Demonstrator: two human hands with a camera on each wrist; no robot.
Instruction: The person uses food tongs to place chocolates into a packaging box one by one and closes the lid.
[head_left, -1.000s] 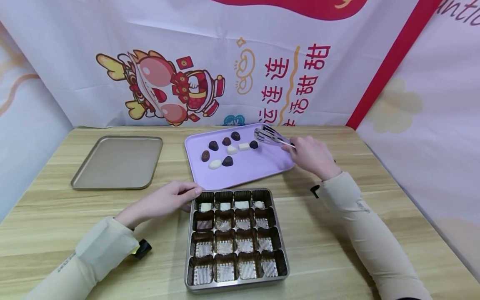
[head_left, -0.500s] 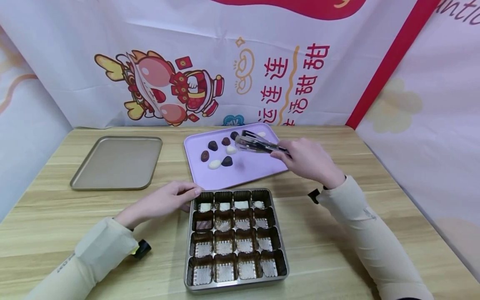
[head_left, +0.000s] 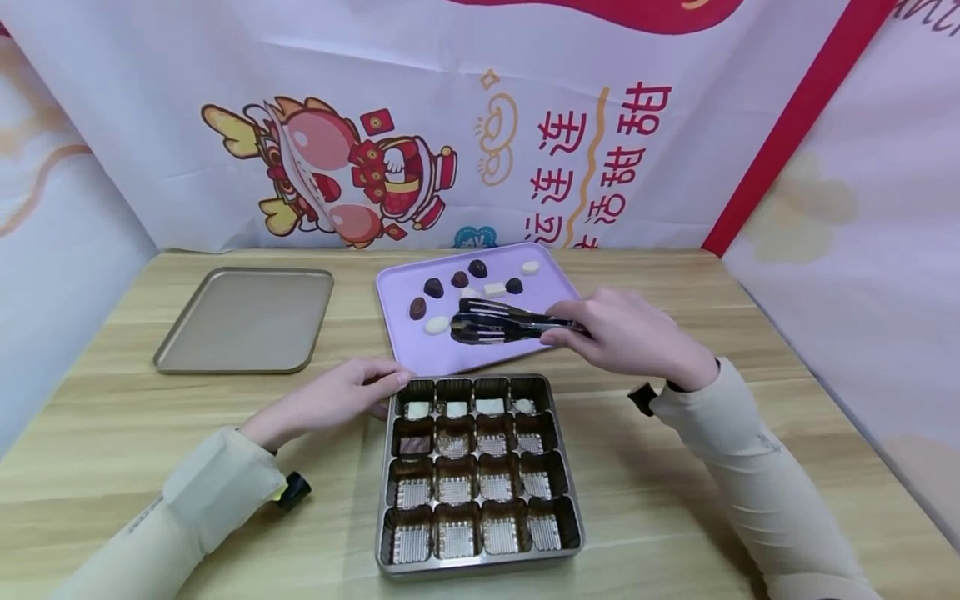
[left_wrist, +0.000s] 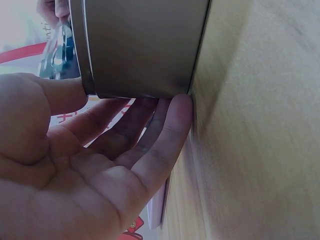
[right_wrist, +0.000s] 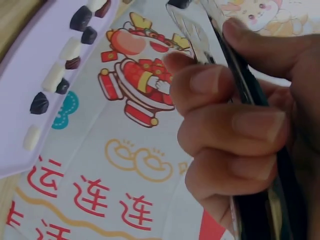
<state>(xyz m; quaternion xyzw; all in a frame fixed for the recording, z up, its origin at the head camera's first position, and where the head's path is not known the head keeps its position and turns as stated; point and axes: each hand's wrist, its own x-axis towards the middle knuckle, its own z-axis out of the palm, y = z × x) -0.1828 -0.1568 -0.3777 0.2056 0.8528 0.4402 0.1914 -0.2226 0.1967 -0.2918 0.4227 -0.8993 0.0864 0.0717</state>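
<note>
My right hand (head_left: pixel 622 333) grips black-and-silver tongs (head_left: pixel 498 323), whose slotted heads hang over the near part of the purple tray (head_left: pixel 401 350). In the right wrist view, fingers curl round the tongs (right_wrist: pixel 245 82). A dark bit shows at their heads by the top edge; I cannot tell whether it is a chocolate. White chocolates (head_left: pixel 437 325) and dark chocolates (head_left: pixel 433 287) lie on the tray. My left hand (head_left: pixel 341 400) holds the far left corner of a metal box (head_left: pixel 480 568), thumb at the rim. In the left wrist view, fingers (left_wrist: pixel 155 165) bend round its corner (left_wrist: pixel 140 55).
The box has a brown plastic insert (head_left: pixel 453 461) with several compartments. White chocolates (head_left: pixel 491 407) fill its far row, and a brown chocolate (head_left: pixel 415 444) sits at the left of the second row. A gold-brown baking tray (head_left: pixel 247 321) lies at the left. A printed cloth (head_left: pixel 420 50) hangs behind.
My right hand has brought the tongs left and nearer, from the far right of the purple tray towards the box. A white chocolate there shows again. My left hand stays on the box.
</note>
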